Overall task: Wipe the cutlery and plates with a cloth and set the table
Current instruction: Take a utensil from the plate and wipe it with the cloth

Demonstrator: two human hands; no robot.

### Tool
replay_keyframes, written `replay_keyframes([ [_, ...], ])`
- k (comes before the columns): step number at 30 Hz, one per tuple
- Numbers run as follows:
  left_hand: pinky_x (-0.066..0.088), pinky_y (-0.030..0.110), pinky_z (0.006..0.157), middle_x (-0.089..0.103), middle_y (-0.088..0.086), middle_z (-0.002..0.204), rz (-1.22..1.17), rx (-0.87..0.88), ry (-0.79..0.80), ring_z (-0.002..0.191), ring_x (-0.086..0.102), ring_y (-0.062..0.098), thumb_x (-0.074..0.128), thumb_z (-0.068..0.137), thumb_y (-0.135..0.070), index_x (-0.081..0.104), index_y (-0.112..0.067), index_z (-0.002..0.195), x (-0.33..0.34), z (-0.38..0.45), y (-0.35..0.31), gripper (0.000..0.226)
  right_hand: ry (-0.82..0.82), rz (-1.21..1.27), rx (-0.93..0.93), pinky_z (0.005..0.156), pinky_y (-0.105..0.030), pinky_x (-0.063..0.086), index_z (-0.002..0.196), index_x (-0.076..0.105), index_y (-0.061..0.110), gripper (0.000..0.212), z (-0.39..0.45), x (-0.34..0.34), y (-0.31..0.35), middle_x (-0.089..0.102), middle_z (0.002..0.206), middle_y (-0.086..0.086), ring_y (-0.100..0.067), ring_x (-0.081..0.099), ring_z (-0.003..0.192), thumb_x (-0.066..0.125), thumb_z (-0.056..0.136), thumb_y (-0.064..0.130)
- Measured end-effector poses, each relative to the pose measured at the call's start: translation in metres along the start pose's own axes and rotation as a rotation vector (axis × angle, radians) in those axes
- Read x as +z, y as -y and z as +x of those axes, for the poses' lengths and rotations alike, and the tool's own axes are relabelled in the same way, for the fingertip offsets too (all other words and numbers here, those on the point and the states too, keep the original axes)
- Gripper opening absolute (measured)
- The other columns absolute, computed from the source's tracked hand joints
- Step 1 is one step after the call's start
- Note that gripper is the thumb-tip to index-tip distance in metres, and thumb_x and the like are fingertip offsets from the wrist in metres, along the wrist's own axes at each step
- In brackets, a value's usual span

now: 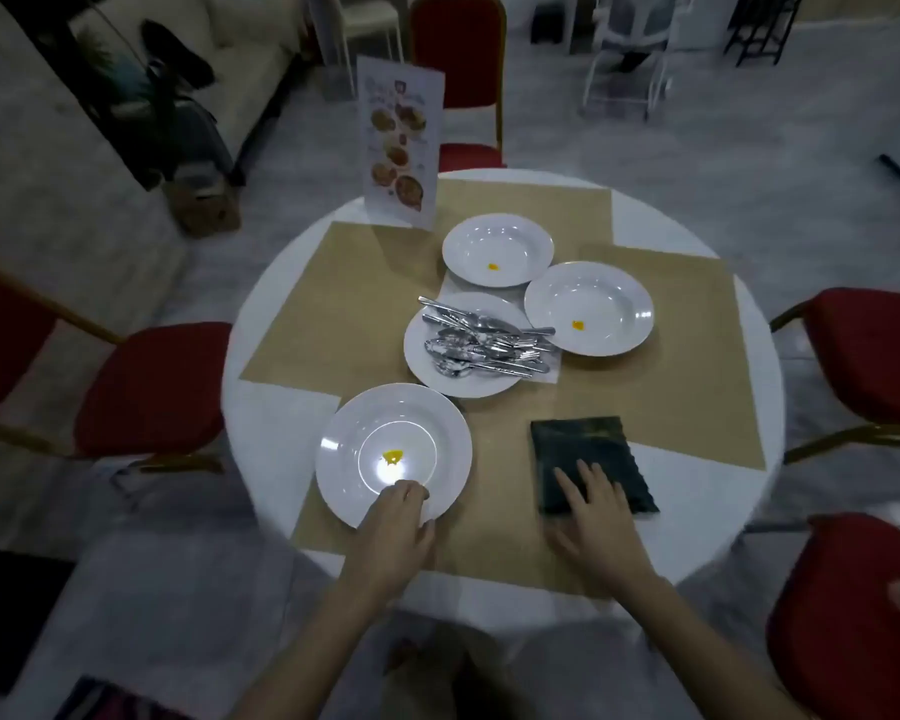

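The left hand [393,522] grips the near rim of a white plate [393,452] bearing a yellow smear; it seems a pinch, though blur hides the thumb. The right hand [596,514] rests flat, fingers straight, on the folded dark cloth [585,454]. Cutlery [481,343] lies piled on a middle plate [463,379].

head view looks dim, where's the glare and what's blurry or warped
Head view: dim overall, with one bright glare spot in the near plate beside its yellow smear; the menu card is too soft to read; the round table and chairs bow outward from the wide-angle lens.
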State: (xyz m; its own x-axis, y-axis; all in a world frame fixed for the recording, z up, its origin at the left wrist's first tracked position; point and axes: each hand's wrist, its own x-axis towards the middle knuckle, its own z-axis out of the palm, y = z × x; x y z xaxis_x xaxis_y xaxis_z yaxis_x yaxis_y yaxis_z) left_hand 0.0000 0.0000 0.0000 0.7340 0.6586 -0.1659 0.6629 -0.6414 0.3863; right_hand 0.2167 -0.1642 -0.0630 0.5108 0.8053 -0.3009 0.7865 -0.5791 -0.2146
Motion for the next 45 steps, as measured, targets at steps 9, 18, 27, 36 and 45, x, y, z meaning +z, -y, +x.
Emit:
replay_keyframes([
  [9, 0.042, 0.023, 0.092, 0.053, -0.004, 0.129, -0.035, 0.058, 0.039, 0.116, 0.049, 0.013, 0.047, 0.096, -0.027, 0.053, -0.018, 0.125, -0.009, 0.024, 0.037, 0.031, -0.111, -0.169, 0.163, 0.065, -0.048, 0.056, 0.123, 0.067, 0.013, 0.070, 0.014, 0.012, -0.002, 0.064, 0.112, -0.028, -0.045, 0.063, 0.093, 0.091, 0.058, 0.008],
  [18, 0.038, 0.025, 0.095, 0.054, -0.002, 0.129, -0.054, 0.230, 0.068, 0.116, 0.048, 0.016, 0.047, 0.096, -0.026, 0.052, -0.016, 0.126, -0.021, 0.054, 0.080, 0.032, -0.221, -0.122, 0.156, 0.055, -0.039, 0.045, 0.103, 0.068, 0.006, 0.038, 0.039, 0.003, 0.047, 0.063, 0.094, -0.018, -0.035, 0.059, 0.076, 0.076, 0.067, -0.006],
  [27, 0.044, 0.033, 0.100, 0.054, 0.002, 0.129, -0.174, 0.166, -0.026, 0.121, 0.049, 0.019, 0.033, 0.088, -0.039, 0.058, -0.015, 0.120, -0.025, 0.066, 0.112, 0.047, -0.645, 0.712, 0.451, 0.066, -0.030, 0.038, 0.101, 0.056, 0.009, 0.015, 0.035, -0.011, 0.112, 0.058, 0.090, -0.001, -0.025, 0.056, 0.081, 0.049, 0.093, -0.002],
  [36, 0.034, 0.031, 0.106, 0.045, 0.006, 0.140, -0.290, -0.069, -0.120, 0.131, 0.038, 0.022, 0.060, 0.091, -0.017, 0.058, -0.013, 0.118, -0.018, 0.066, 0.132, 0.027, -0.597, 0.736, 0.202, 0.061, -0.021, 0.040, 0.104, 0.059, 0.013, 0.014, 0.064, -0.026, 0.166, 0.059, 0.086, 0.007, -0.011, 0.055, 0.075, 0.052, 0.095, 0.004],
  [45, 0.036, 0.031, 0.104, 0.035, 0.004, 0.148, -0.365, -0.134, -0.177, 0.135, 0.035, 0.022, 0.058, 0.092, -0.015, 0.053, -0.015, 0.122, -0.018, 0.073, 0.126, 0.030, -0.679, 0.781, 0.313, 0.054, -0.023, 0.032, 0.094, 0.050, 0.015, 0.013, 0.073, -0.056, 0.125, 0.053, 0.076, 0.007, -0.009, 0.052, 0.067, 0.046, 0.098, 0.003],
])
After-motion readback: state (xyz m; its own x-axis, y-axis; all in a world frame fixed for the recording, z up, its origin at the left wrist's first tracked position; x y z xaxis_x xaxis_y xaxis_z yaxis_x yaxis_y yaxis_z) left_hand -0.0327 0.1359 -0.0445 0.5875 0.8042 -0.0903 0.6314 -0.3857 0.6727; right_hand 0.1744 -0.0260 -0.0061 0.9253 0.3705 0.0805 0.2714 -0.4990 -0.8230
